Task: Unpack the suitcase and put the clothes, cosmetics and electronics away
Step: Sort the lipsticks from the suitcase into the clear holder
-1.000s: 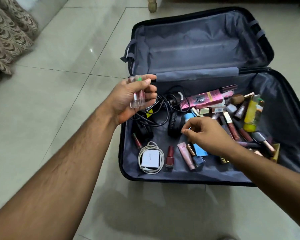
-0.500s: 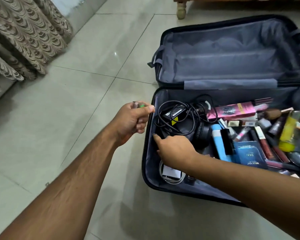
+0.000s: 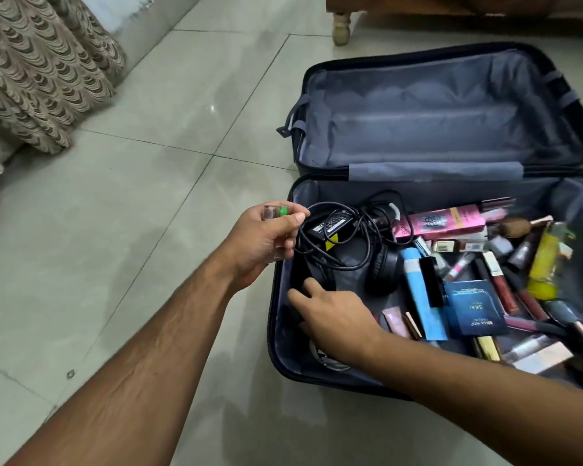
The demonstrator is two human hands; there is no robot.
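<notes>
- My left hand grips small clear tubes, just left of the suitcase.
- My right hand is inside the suitcase, fingers spread, near the headphones.

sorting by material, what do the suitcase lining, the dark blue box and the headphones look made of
Suitcase lining: grey woven fabric, matte, judging by its wrinkles. Dark blue box: likely printed cardboard, slightly glossy, sharp flat edges. Headphones: seemingly matte black plastic with a smooth, possibly leatherette, ear pad.
</notes>
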